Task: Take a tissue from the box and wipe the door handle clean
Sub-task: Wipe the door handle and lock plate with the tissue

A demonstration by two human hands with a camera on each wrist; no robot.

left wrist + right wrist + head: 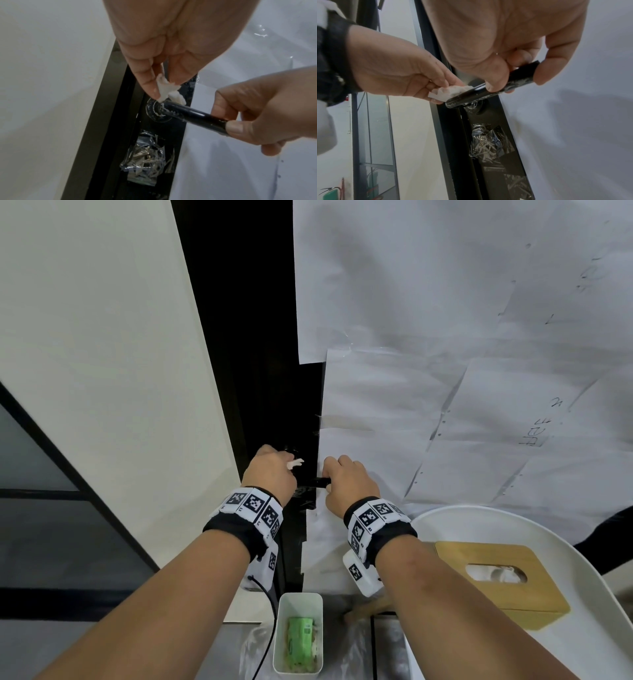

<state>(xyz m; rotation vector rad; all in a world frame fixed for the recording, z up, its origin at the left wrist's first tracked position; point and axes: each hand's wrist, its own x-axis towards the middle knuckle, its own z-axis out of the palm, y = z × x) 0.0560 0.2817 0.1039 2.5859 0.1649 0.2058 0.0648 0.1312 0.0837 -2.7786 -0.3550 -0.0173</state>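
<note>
Wiping the handle (193,116)
Left hand (270,472) pinches tissue (169,90) against its base; right hand (349,482) grips its free end.

Two hands show — a left hand (270,472) and a right hand (347,481). One black door handle (193,116), one white tissue (169,90), one wooden tissue box (503,580), one white bin (298,633) — holding one green packet (301,635).
</note>
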